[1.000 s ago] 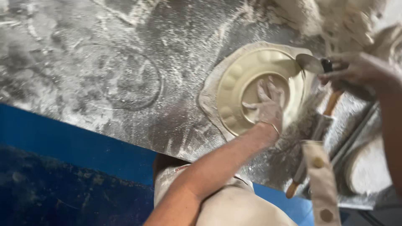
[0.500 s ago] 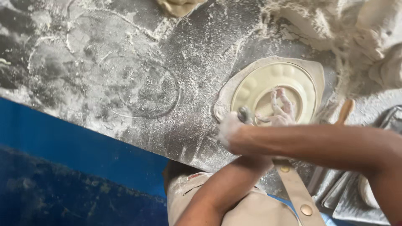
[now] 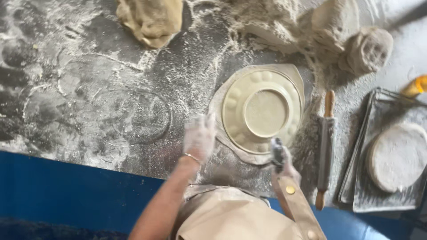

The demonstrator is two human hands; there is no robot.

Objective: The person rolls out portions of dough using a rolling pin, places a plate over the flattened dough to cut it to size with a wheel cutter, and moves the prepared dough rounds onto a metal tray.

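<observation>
One upturned plate (image 3: 262,111) is lying on one rolled dough sheet (image 3: 218,106) near the front edge of the floured table (image 3: 89,89). The left hand (image 3: 200,135) is being held flat, fingers together, just beside the sheet. The right hand (image 3: 284,162) is clamped on one dark-handled tool (image 3: 277,153), probably a knife, at the plate's rim. One rolling pin (image 3: 325,146) and four dough lumps are lying around.

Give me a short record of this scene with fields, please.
left hand: floury, at the dough sheet's left edge
right hand: grips a dark tool at the plate's near rim
plate: upside down on the dough sheet
rolling pin: right of the plate
tray: holds a dough round
table: floured
</observation>
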